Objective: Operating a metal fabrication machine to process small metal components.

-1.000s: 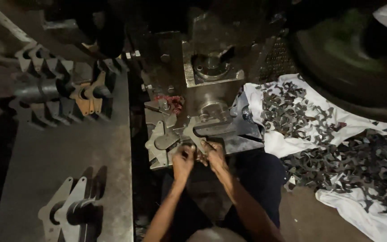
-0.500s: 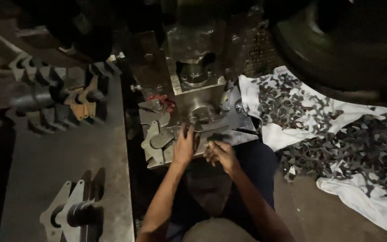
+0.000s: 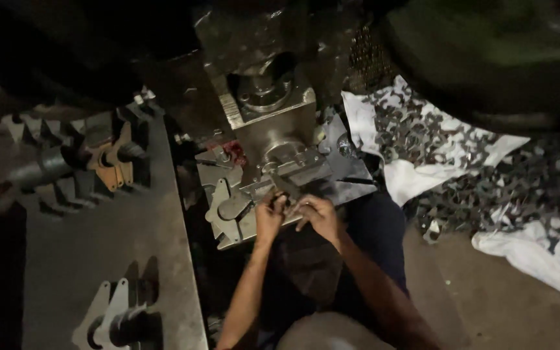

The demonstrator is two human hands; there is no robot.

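Note:
My left hand (image 3: 269, 218) and my right hand (image 3: 319, 216) meet at the front of a metal press die (image 3: 273, 133). Together they pinch a small flat grey metal piece (image 3: 286, 186), which sticks up towards the die's base plate (image 3: 348, 170). A flat plate with a rounded lug (image 3: 227, 206) lies just left of my left hand. Both forearms reach up from the bottom of the view over my dark-clothed lap.
A grey metal table (image 3: 85, 259) stands at left with rows of cut plates on rods (image 3: 92, 162) and more at its near edge (image 3: 115, 317). White cloths (image 3: 416, 175) at right hold heaps of small dark stamped parts (image 3: 513, 188). A large dark wheel (image 3: 487, 58) looms top right.
The camera has swung, so the press sits higher and further right in view. My hands have come closer together and now hold the small metal piece up at the die's front.

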